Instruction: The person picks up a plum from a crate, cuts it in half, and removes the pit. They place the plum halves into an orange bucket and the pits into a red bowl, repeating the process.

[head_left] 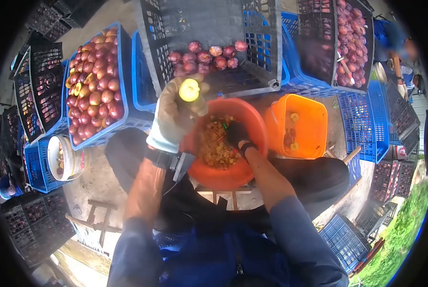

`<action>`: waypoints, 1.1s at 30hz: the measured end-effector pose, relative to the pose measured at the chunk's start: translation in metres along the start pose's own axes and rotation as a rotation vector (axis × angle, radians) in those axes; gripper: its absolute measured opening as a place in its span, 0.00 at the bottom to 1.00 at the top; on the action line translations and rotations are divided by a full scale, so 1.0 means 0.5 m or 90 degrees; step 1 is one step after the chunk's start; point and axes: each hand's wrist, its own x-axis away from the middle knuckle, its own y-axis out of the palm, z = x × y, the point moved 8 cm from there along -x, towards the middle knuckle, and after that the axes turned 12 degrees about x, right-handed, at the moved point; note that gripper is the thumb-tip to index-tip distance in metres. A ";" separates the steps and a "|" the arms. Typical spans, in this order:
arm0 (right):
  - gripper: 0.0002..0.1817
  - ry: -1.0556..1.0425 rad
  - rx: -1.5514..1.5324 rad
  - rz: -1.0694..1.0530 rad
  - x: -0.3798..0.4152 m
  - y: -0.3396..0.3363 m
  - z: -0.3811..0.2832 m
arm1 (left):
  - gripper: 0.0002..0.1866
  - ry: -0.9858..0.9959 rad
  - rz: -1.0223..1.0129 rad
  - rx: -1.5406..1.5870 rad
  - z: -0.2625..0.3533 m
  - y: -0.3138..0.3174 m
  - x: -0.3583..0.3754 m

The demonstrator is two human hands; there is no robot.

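Observation:
My left hand, in a pale work glove, is raised over the left rim of a red basin and holds a piece of fruit with its yellow cut face showing. Inside the basin lie many brownish-yellow scraps. My right hand, in a dark glove, is low in the basin at its right side; something small and green shows beside its fingers, and the fingers themselves are hard to make out. Just beyond the basin, whole red plums lie in a tipped grey crate.
An orange bucket with a few fruit pieces stands right of the basin. A blue crate heaped with plums and a white bucket are at left. Another plum crate is at upper right. A co-worker's arm shows at far right.

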 end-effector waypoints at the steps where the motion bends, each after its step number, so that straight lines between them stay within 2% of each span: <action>1: 0.10 0.017 -0.038 0.037 0.001 0.001 -0.001 | 0.23 0.013 0.012 0.018 0.007 -0.013 0.004; 3: 0.09 0.045 -0.083 0.074 0.005 0.017 -0.008 | 0.20 0.037 -0.054 0.044 0.022 0.010 0.001; 5: 0.10 0.072 -0.100 0.093 -0.008 0.025 -0.014 | 0.18 0.053 0.058 -0.027 0.047 0.032 -0.012; 6: 0.11 0.051 -0.094 0.054 -0.003 0.031 -0.019 | 0.18 0.059 0.113 -0.063 0.052 0.036 -0.015; 9: 0.13 -0.010 -0.105 -0.026 0.031 -0.015 -0.033 | 0.19 0.065 0.105 -0.116 0.045 0.041 -0.013; 11: 0.13 -0.030 -0.153 -0.031 0.047 -0.059 -0.022 | 0.18 0.033 0.052 -0.023 0.031 0.048 -0.014; 13: 0.13 -0.045 -0.413 0.029 0.097 -0.143 -0.006 | 0.17 -0.008 0.025 0.020 0.021 0.041 -0.021; 16: 0.13 -0.062 -0.730 0.095 0.193 -0.288 0.002 | 0.17 0.056 -0.034 -0.036 0.011 0.037 -0.026; 17: 0.13 -0.069 -0.823 0.110 0.229 -0.338 -0.001 | 0.17 0.079 -0.008 -0.062 0.012 0.043 -0.022; 19: 0.13 -0.067 -0.842 0.103 0.307 -0.435 -0.043 | 0.17 0.119 0.043 -0.111 0.003 0.065 -0.015; 20: 0.13 -0.063 -0.854 0.104 0.336 -0.467 -0.064 | 0.17 0.130 0.015 -0.090 -0.001 0.090 -0.006; 23: 0.12 -0.184 -0.382 0.387 0.392 -0.587 -0.133 | 0.16 0.076 0.036 -0.065 -0.017 0.115 0.012; 24: 0.14 -0.262 -0.331 0.531 0.408 -0.607 -0.155 | 0.16 0.040 0.072 -0.060 -0.024 0.111 0.019; 27: 0.15 -0.198 -0.095 0.570 0.414 -0.613 -0.183 | 0.16 0.113 0.089 -0.111 -0.016 0.114 0.020; 33: 0.13 -0.145 0.109 0.588 0.415 -0.612 -0.214 | 0.14 0.027 0.042 -0.048 -0.021 0.102 0.021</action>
